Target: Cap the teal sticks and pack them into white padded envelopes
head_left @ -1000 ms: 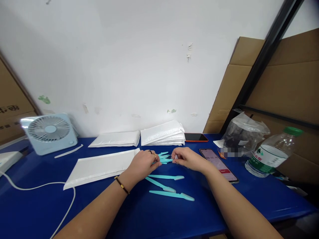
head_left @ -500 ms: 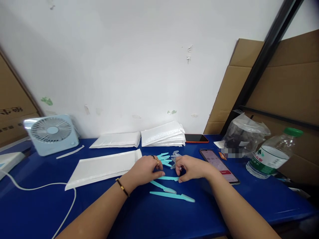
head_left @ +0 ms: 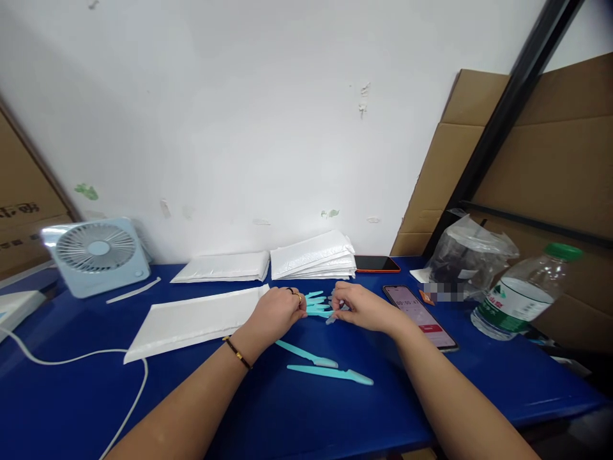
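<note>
A teal eyebrow razor spans the gap between my two hands. My left hand pinches its left end, and the fingers of my right hand are closed at its right end. Just behind it is a small pile of teal eyebrow razors, with pale translucent pieces partly covered by my right hand. Closer to me, two more lie apart on the blue table: one eyebrow razor slants down to the right, and another eyebrow razor rests below it.
A white padded envelope lies left of my hands, with stacked envelopes behind. On the right are a phone, a bagged cup and a water bottle. A fan and white cable occupy the left.
Both hands have moved away from me with the eyebrow razor, from the table in front of the pile up to the pile. The two nearer razors stay put.
</note>
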A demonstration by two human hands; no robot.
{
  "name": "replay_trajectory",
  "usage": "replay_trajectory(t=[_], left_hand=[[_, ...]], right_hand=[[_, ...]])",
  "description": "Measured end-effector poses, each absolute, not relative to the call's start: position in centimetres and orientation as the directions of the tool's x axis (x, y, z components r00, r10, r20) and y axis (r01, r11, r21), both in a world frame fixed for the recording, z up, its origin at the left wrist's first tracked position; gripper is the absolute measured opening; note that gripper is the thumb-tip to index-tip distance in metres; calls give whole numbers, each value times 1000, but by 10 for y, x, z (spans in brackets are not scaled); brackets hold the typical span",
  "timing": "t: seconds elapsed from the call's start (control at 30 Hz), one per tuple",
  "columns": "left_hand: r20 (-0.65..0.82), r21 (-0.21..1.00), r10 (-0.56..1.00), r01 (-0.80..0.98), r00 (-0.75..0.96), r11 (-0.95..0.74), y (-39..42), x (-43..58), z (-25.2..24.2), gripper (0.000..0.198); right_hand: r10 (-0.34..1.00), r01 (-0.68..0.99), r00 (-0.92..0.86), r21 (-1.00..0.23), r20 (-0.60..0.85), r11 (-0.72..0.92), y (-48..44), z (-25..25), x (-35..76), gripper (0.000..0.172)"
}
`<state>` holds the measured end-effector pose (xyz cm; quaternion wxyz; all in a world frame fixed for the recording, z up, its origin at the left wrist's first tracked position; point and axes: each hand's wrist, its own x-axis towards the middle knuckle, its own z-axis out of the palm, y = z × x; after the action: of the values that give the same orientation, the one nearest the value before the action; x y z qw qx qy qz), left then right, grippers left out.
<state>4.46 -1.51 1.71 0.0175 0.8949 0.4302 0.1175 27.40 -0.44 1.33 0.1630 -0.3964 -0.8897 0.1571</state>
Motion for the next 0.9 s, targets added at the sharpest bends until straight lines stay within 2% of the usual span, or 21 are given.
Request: replay_trajectory(t=[0.23, 0.33, 0.43, 0.5, 0.63, 0.77, 0.9], left_hand=[[196, 117, 798, 795, 569, -596, -3, 30, 11, 17], [182, 199, 830, 806, 528, -557, 2, 20, 7, 13], [132, 318, 815, 754, 565, -574, -4, 15, 10, 33], [39, 383, 757, 690, 652, -614, -11, 15, 13, 35], [-101, 415, 671, 644, 735, -643, -20, 19, 13, 20], [-35, 370, 756, 711, 654, -598, -16, 24, 5, 15], [28, 335, 801, 750, 598, -571, -8, 25, 4, 13]], right_hand=[[784, 677, -591, -410, 193, 611, 2, 8, 287, 9], [836, 717, -516, -439, 188, 541, 12, 1, 294, 9], [859, 741, -463, -437, 218, 510, 18, -3, 294, 12], [860, 741, -448, -436, 245, 510, 17, -1, 294, 10], [822, 656, -542, -525, 172, 543, 2, 8, 289, 15], [702, 561, -712, -615, -16, 554, -12, 11, 275, 27], [693, 564, -721, -587, -7, 581, -13, 8, 267, 23]])
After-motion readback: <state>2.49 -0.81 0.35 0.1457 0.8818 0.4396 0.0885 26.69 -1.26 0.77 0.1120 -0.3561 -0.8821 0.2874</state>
